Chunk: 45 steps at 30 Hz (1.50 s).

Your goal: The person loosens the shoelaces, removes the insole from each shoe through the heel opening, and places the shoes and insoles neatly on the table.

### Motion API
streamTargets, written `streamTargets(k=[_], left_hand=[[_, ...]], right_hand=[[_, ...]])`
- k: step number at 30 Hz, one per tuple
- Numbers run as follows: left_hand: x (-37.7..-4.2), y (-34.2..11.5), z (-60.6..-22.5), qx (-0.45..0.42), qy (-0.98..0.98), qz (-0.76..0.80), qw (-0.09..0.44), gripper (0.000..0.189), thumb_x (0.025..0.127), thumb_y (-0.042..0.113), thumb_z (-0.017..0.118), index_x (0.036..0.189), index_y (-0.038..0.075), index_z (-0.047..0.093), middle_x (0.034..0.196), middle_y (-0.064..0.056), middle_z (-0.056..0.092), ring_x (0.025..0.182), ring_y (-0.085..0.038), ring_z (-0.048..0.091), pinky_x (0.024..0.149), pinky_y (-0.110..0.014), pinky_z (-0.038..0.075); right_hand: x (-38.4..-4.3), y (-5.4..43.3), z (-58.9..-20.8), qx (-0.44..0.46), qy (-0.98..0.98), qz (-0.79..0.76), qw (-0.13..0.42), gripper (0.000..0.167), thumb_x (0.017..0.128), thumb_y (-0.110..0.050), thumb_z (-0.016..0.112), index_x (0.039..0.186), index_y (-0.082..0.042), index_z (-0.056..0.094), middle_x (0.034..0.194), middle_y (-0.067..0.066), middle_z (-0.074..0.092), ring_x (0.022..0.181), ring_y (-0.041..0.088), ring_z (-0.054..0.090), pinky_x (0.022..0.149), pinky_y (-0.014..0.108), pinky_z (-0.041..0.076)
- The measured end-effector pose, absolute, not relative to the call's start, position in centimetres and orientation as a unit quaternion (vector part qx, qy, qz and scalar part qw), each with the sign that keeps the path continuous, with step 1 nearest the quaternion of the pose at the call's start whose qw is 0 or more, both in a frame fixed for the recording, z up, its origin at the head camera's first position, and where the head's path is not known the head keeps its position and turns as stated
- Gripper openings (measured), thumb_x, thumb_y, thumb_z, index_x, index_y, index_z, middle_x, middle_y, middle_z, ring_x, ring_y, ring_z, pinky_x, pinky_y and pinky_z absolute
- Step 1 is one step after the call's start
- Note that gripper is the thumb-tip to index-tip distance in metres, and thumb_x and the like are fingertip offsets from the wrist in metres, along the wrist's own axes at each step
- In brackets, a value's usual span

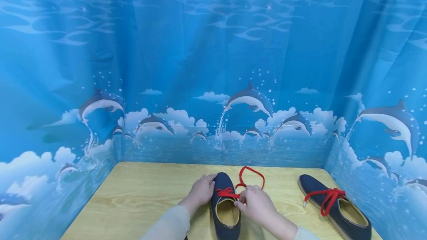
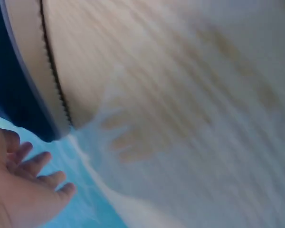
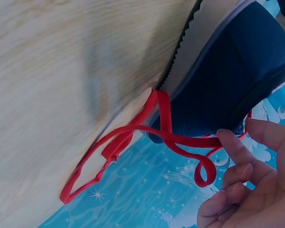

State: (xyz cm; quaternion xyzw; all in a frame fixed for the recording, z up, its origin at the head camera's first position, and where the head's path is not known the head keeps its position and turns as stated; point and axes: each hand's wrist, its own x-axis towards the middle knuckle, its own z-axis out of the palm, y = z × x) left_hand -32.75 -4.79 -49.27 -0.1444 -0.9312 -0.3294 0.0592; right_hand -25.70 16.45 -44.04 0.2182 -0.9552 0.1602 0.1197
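A navy shoe point(image 1: 221, 210) with a tan lining stands on the wooden table, toe pointing away. Its red shoelace point(image 1: 251, 169) crosses the front and trails off to the right in a loop. My left hand point(image 1: 202, 190) rests along the left side of the shoe near the toe, fingers relaxed. On the other side, at the eyelets, my right hand point(image 1: 257, 203) pinches the lace between thumb and index finger. In the right wrist view the lace point(image 3: 185, 140) runs from these fingertips beside the shoe's side point(image 3: 218, 80), and its far part lies on the table.
A second navy shoe point(image 1: 318, 186) lies to the right, angled, its red lace point(image 1: 330, 197) tied in a bow. The wooden table point(image 1: 140, 195) ends at a blue dolphin-print curtain point(image 1: 186, 147) at the back and sides.
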Motion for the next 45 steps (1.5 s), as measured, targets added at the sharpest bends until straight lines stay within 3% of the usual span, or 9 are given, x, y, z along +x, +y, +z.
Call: streamTargets(k=[10, 19, 26, 33, 36, 39, 45], left_hand=[[-28.7, -4.6, -46.0, -0.12, -0.946, -0.283, 0.101, 0.035, 0.101, 0.032, 0.059, 0.124, 0.007, 0.07, 0.126, -0.011, 0.068, 0.131, -0.046, 0.049, 0.107, -0.062, 0.04], [-26.3, -4.3, -45.9, -0.12, -0.962, -0.213, 0.126, 0.045, 0.096, 0.049, 0.063, 0.116, 0.01, 0.074, 0.115, -0.007, 0.073, 0.12, -0.041, 0.06, 0.099, -0.056, 0.049], [-25.9, -3.9, -46.9, -0.104, -0.966, -0.192, 0.14, 0.045, 0.093, 0.052, 0.066, 0.107, 0.011, 0.077, 0.104, -0.005, 0.075, 0.112, -0.036, 0.064, 0.094, -0.053, 0.052], [-25.9, -3.6, -47.1, -0.117, -0.963, -0.186, 0.156, 0.036, 0.094, 0.045, 0.067, 0.094, 0.012, 0.08, 0.089, -0.003, 0.076, 0.101, -0.03, 0.068, 0.088, -0.049, 0.054], [-25.9, -3.6, -47.0, -0.121, -0.963, -0.177, 0.164, 0.033, 0.094, 0.043, 0.067, 0.088, 0.014, 0.079, 0.081, -0.001, 0.075, 0.093, -0.026, 0.068, 0.083, -0.046, 0.056], [-25.9, -3.7, -47.0, -0.131, -0.963, -0.162, 0.172, 0.033, 0.094, 0.042, 0.067, 0.075, 0.017, 0.075, 0.067, 0.004, 0.067, 0.076, -0.02, 0.065, 0.07, -0.04, 0.055], [-26.0, -3.8, -46.7, -0.15, -0.957, -0.118, 0.22, 0.039, 0.09, 0.039, 0.072, 0.058, 0.019, 0.062, 0.052, 0.007, 0.051, 0.048, -0.013, 0.049, 0.045, -0.031, 0.041]], right_hand=[[-26.2, 16.3, -43.3, 0.221, -0.956, 0.143, 0.131, 0.032, 0.083, -0.039, 0.08, 0.063, -0.023, 0.062, 0.071, -0.009, 0.051, 0.068, 0.013, 0.046, 0.059, 0.03, 0.041], [-26.5, 16.0, -43.2, 0.225, -0.955, 0.134, 0.142, 0.033, 0.081, -0.042, 0.081, 0.063, -0.022, 0.063, 0.069, -0.009, 0.049, 0.066, 0.013, 0.044, 0.055, 0.029, 0.039], [-26.7, 15.6, -43.4, 0.226, -0.956, 0.131, 0.135, 0.035, 0.082, -0.039, 0.081, 0.061, -0.022, 0.059, 0.068, -0.01, 0.048, 0.064, 0.012, 0.042, 0.055, 0.028, 0.037], [-26.7, 15.2, -43.5, 0.205, -0.963, 0.13, 0.118, 0.035, 0.085, -0.032, 0.077, 0.06, -0.023, 0.055, 0.068, -0.009, 0.046, 0.066, 0.013, 0.042, 0.06, 0.033, 0.036], [-26.8, 14.8, -43.7, 0.204, -0.963, 0.117, 0.128, 0.037, 0.085, -0.029, 0.075, 0.058, -0.022, 0.052, 0.067, -0.009, 0.045, 0.066, 0.014, 0.041, 0.06, 0.035, 0.034], [-26.9, 14.5, -43.8, 0.208, -0.962, 0.1, 0.144, 0.037, 0.084, -0.027, 0.074, 0.057, -0.021, 0.049, 0.066, -0.009, 0.045, 0.066, 0.015, 0.041, 0.059, 0.035, 0.032], [-27.1, 14.6, -43.9, 0.205, -0.963, 0.084, 0.153, 0.032, 0.08, -0.023, 0.074, 0.058, -0.021, 0.051, 0.066, -0.009, 0.048, 0.065, 0.015, 0.042, 0.059, 0.036, 0.032]])
